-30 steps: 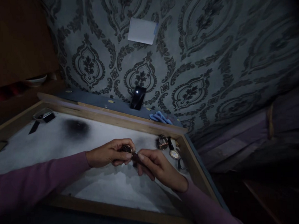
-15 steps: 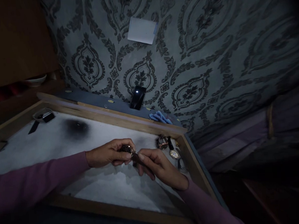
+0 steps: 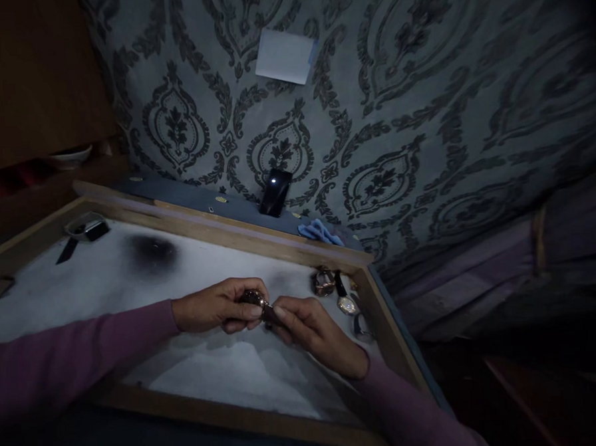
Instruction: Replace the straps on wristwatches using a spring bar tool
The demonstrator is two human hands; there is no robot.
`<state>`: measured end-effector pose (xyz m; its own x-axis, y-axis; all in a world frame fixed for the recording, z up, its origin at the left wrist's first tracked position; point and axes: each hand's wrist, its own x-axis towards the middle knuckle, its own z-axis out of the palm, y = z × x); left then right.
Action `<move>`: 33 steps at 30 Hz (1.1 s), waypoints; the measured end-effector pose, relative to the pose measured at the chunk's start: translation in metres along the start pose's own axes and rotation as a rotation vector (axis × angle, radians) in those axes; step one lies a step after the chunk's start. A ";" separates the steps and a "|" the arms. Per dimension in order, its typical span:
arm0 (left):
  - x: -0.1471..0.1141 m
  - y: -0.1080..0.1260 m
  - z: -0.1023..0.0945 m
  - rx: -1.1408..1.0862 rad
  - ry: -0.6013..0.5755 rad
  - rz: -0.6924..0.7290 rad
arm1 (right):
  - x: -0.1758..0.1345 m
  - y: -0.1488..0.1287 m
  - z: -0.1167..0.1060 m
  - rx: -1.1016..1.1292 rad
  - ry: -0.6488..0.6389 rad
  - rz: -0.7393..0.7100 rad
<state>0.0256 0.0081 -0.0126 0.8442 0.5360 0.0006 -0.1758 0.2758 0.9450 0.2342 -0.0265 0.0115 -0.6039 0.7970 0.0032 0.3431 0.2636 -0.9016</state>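
Above the white floor of a shallow wooden tray, both hands hold one wristwatch with a dark brown strap. My left hand is closed around the watch case, which partly hides behind the fingers. Pinched on the strap close to the case is my right hand, thumb on top. At the tray's right end lie a watch with a rose-gold look, a watch with a pale glittering dial and black strap, and a dark-strapped watch whose details are dim.
A smartwatch lies in the tray's far left corner. Behind the tray's back wall, a black phone with a lit spot leans against the patterned wall, near a crumpled blue cloth. A white card is on the wall.
My right hand has shifted slightly along the strap, and its lower fingers have drawn in under it. The left hand keeps its hold on the case.
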 end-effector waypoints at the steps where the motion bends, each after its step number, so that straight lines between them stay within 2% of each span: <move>1: 0.000 0.000 0.000 0.000 0.001 -0.003 | 0.000 0.001 0.001 -0.011 0.007 -0.012; 10: -0.001 0.000 0.003 -0.062 -0.012 0.000 | 0.000 0.003 0.003 -0.102 0.024 -0.096; 19: -0.001 -0.006 0.003 -0.165 -0.003 -0.055 | -0.004 0.011 0.007 -0.419 0.081 -0.216; 22: -0.002 -0.006 0.003 -0.167 -0.022 -0.045 | -0.003 0.008 0.007 -0.309 0.078 -0.190; 26: -0.002 -0.001 0.002 -0.111 -0.087 -0.018 | -0.002 0.001 0.007 0.072 -0.007 -0.067; 28: -0.002 0.001 0.001 -0.087 -0.099 -0.018 | -0.002 0.000 0.008 0.154 -0.029 -0.045; 30: -0.003 0.002 0.000 -0.073 -0.098 -0.022 | -0.002 0.000 0.009 0.084 -0.008 -0.082; 33: -0.003 0.001 0.001 -0.072 -0.087 -0.024 | -0.003 0.003 0.010 -0.187 0.070 -0.198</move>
<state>0.0238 0.0060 -0.0111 0.8887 0.4583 0.0090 -0.1879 0.3462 0.9191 0.2300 -0.0335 0.0050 -0.6234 0.7540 0.2069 0.3543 0.5083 -0.7849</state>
